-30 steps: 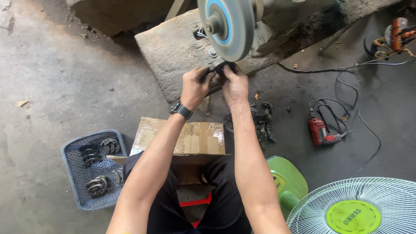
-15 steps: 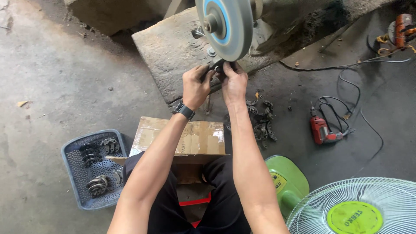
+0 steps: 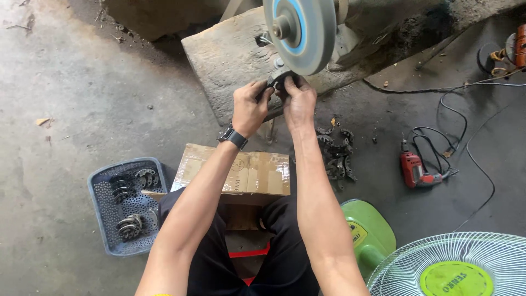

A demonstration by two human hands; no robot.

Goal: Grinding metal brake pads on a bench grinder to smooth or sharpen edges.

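Note:
Both hands hold one small dark curved metal part up against the lower rim of a grey grinding wheel with a blue centre ring. My left hand, with a black wristwatch on the wrist, grips the part from the left. My right hand grips it from the right, just under the wheel. The wheel stands on a rough stone block. Most of the part is hidden by my fingers.
A cardboard box lies in front of my knees. A blue-grey plastic basket with several curved metal parts sits at left. A pile of dark parts, a red drill with cables, and a green fan lie at right.
Both hands have shifted slightly while keeping the part pressed at the wheel's lower rim. The rest of the scene is unchanged.

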